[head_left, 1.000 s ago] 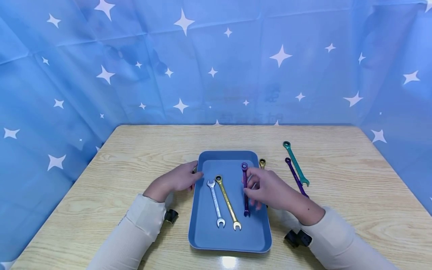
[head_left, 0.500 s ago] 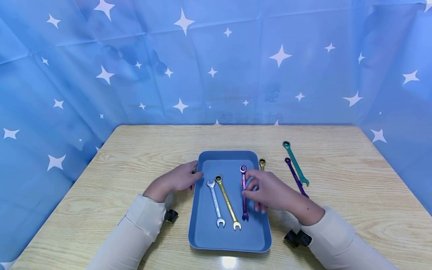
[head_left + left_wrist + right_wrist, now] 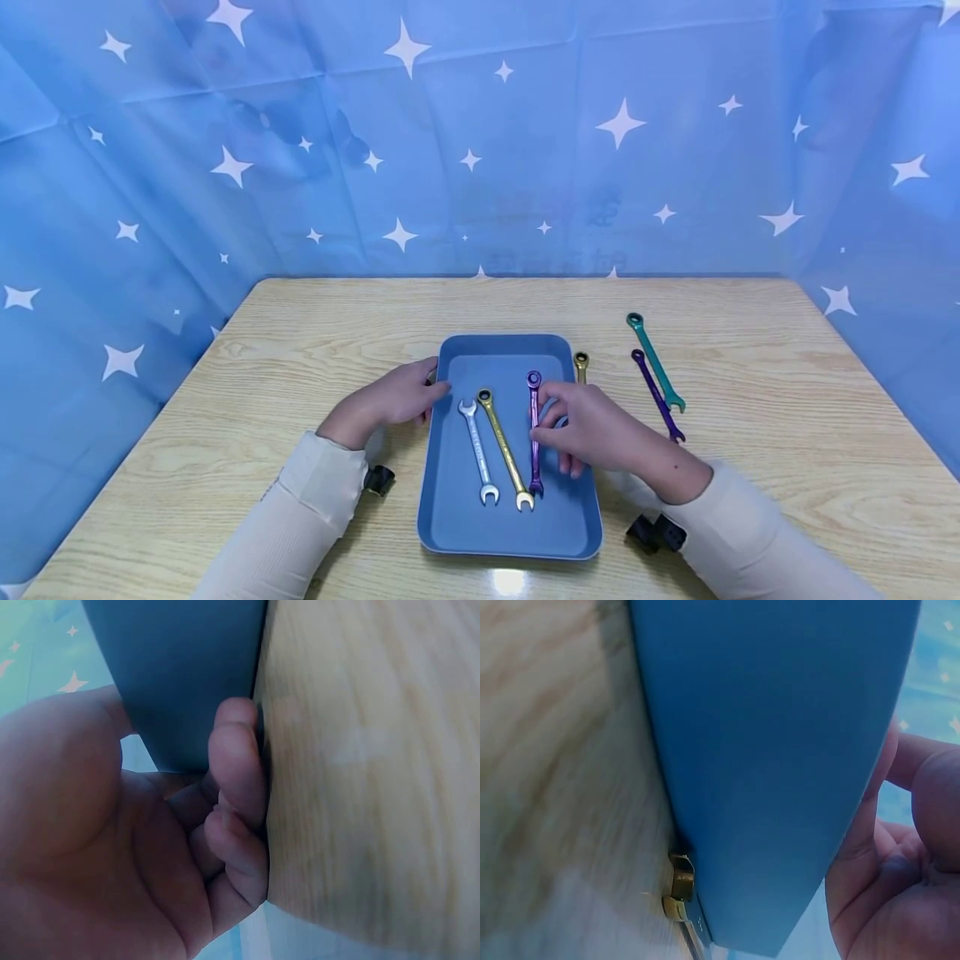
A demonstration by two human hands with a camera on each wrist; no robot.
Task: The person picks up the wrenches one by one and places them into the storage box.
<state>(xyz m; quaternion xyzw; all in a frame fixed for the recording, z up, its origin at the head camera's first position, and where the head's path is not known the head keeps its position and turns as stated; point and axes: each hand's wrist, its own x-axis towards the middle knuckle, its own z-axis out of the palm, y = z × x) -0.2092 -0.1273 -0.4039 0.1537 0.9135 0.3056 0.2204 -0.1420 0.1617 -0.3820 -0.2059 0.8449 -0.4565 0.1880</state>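
Note:
My left hand (image 3: 393,396) holds the left side of a shallow blue tray (image 3: 465,529), its thumb over the rim. In the left wrist view, its curled fingers (image 3: 236,761) lie against the tray's outer wall. Over the right part of the tray, my right hand (image 3: 596,429) pinches a shiny purple combination wrench (image 3: 535,471) between thumb and fingers, ring end away from me. Left of it in the tray lie a gold wrench (image 3: 504,446) and a silver wrench (image 3: 478,450). The right wrist view shows only the tray's outside wall and part of the hand; the purple wrench is hidden there.
Close outside the tray's right wall lies another gold wrench (image 3: 582,364), mostly behind my right hand. Farther right on the wooden table (image 3: 757,375) are a green wrench (image 3: 656,360) and a second purple wrench (image 3: 654,390). A blue starry cloth (image 3: 525,142) hangs behind the table.
My right hand has moved the purple wrench slightly left and towards me, bringing its open end close to the gold wrench in the tray. The left hand stays on the tray.

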